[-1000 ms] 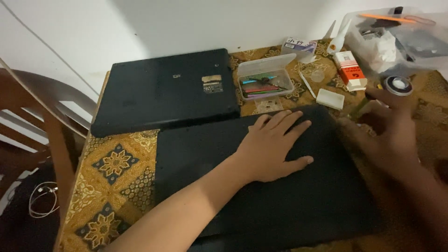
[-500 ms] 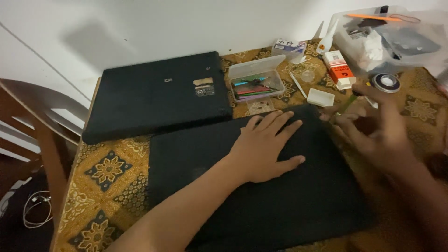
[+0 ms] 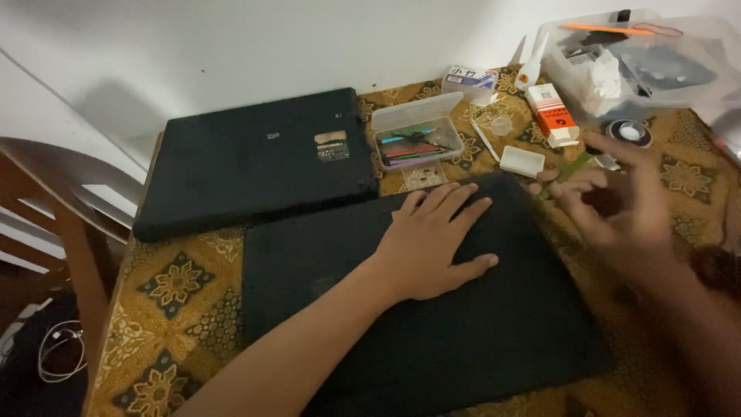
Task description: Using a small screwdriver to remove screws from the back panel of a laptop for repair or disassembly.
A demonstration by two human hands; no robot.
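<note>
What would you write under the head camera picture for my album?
Left hand flat on a black laptop, right hand pinching a thin green tool beside it.

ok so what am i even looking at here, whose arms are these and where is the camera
There is no machine here: these are a person's two bare arms, filmed by a camera worn on their head and looking down at a table under a gold patterned cloth.

The left hand lies flat, fingers spread, on a black slab-like device in front of the person. The right hand is blurred; it seems to pinch a thin green tool by the device's far right corner.

Behind lies a second black device. Next to it are a clear plastic box of small tools, a small white case, an orange and white box, a roll of tape and a large clear tub.
</note>
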